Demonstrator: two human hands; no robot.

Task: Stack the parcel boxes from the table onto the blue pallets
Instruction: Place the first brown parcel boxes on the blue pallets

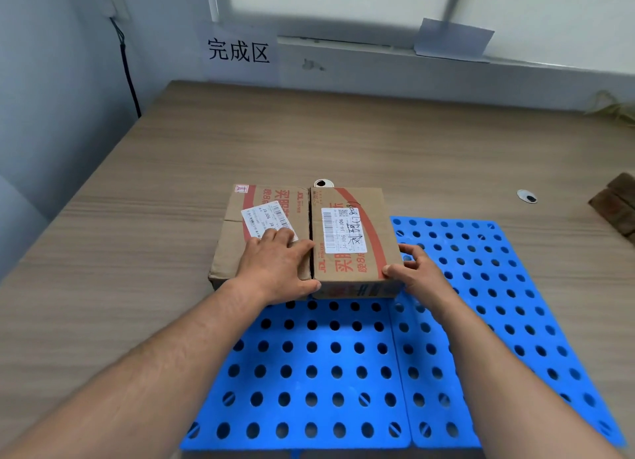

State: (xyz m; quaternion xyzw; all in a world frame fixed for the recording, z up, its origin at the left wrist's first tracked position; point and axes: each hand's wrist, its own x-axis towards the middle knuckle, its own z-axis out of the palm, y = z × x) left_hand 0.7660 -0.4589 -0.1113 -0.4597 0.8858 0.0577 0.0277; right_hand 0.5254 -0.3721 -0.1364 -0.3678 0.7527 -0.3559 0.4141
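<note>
- Head view is showing the left hand [278,269] lying flat on the left box [237,252], while the right hand [419,273] is gripping the near corner of the right box [376,225]; both boxes are sitting at the far edge of the blue pallets [309,372].
- Pushing unevenly is risking skewing the right box or opening the gap between them.
- Boxes are hiding that far pallet edge, leaving any overhang onto the counter [137,218] unclear.

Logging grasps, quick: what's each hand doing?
Left hand: open, flat on the left box.
Right hand: gripping the right box at its corner.
</note>
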